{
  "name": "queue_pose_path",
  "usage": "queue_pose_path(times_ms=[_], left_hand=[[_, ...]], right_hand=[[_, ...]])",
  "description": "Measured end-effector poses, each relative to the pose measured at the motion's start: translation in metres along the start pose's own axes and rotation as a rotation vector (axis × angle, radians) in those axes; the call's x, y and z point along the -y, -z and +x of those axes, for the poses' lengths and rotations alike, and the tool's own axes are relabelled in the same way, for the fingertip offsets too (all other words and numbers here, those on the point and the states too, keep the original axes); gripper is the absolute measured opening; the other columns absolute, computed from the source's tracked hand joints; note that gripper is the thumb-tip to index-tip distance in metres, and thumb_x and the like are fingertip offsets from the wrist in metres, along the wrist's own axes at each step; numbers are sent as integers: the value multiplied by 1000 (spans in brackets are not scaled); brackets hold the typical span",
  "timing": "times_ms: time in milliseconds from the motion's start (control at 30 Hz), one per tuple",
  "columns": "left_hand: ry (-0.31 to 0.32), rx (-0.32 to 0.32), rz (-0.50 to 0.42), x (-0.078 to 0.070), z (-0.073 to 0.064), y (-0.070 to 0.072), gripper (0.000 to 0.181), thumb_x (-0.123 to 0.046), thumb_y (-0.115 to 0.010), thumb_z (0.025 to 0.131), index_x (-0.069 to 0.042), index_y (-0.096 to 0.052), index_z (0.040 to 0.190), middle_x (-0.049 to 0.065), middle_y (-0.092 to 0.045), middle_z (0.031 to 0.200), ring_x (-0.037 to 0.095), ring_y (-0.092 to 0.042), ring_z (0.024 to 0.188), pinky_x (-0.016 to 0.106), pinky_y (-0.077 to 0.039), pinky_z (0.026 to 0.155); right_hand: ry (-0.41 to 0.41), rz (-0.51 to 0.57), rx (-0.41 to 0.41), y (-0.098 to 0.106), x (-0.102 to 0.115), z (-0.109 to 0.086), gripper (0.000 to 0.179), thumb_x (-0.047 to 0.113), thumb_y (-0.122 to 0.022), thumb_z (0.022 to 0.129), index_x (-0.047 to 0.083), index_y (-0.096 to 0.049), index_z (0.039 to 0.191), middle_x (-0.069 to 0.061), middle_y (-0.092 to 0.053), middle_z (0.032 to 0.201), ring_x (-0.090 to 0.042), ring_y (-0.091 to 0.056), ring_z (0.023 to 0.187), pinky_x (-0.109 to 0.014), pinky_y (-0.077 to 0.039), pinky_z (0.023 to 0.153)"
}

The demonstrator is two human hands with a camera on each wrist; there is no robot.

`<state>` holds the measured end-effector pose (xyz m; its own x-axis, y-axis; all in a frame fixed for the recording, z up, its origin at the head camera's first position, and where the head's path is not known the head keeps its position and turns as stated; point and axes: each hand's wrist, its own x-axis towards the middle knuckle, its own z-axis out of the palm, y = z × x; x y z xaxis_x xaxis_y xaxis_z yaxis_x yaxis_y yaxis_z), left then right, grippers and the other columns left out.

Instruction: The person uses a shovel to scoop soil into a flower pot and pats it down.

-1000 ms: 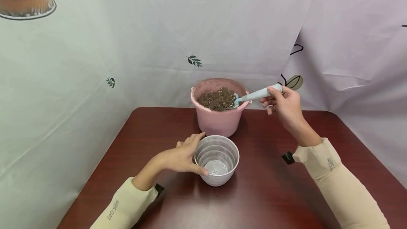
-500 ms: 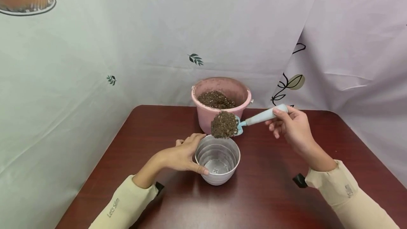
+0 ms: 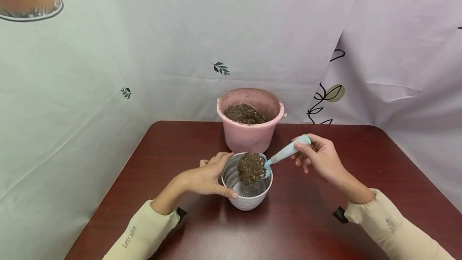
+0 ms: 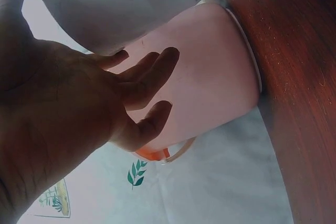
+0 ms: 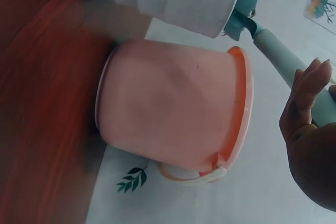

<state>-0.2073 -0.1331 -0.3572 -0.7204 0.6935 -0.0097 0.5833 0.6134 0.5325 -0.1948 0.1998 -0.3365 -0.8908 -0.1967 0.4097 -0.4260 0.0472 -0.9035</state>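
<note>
My right hand (image 3: 319, 157) grips the pale blue handle of a small garden trowel (image 3: 288, 151). Dark crumbly soil (image 3: 251, 168) is heaped on its blade, which hangs over the mouth of a whitish ribbed flower pot (image 3: 247, 204). Soil hides most of the blade in the head view; the right wrist view shows the blade's underside at the pot's rim. My left hand (image 3: 203, 179) holds the pot from the left, thumb at the front of the rim and index finger toward the back. Its other fingers (image 4: 152, 77) stand off the pot in the left wrist view.
Right behind the pot stands a pink bucket (image 3: 249, 137) with more soil in it and a handle (image 5: 194, 180) hanging at its side. Both stand on a dark red wooden table (image 3: 299, 220). Pale printed curtains (image 3: 173, 43) rise behind and at both sides.
The trowel has come out of the bucket with a heap of soil. My right hand has carried it down and toward me, over the pot. The left hand stays on the pot.
</note>
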Motion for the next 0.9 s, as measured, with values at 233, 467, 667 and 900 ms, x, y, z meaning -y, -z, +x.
queue_pose_path(times_ms=[233,467,667,900], left_hand=[[-10,-9,-3,1,0,-1,108,-54,-80,76,-3,-23,153,17,-32,148,30,-35,130,55,-25,92],[7,-6,-8,-1,-1,0,108,-55,-80,76,-5,-23,153,16,-31,148,32,-35,127,56,-25,92],[14,-6,-4,-1,0,-2,110,-55,-80,76,-5,-22,154,16,-30,150,35,-34,130,57,-26,93],[7,-10,-10,-1,0,-2,108,-56,-80,76,-5,-23,154,16,-30,149,34,-33,131,56,-26,92]], right_hand=[[72,-106,49,0,2,5,10,-3,-60,96,-10,-61,103,-11,-68,69,-15,-59,48,-33,-44,36],[104,-197,75,-2,9,5,14,-3,-62,95,-7,-62,108,-9,-65,67,-20,-55,44,-34,-44,38],[266,-324,213,2,16,7,25,-6,-69,88,3,-65,111,-4,-64,72,-15,-55,50,-26,-46,44],[637,-507,393,5,19,11,34,-1,-76,82,10,-65,112,8,-64,86,1,-51,64,-12,-41,54]])
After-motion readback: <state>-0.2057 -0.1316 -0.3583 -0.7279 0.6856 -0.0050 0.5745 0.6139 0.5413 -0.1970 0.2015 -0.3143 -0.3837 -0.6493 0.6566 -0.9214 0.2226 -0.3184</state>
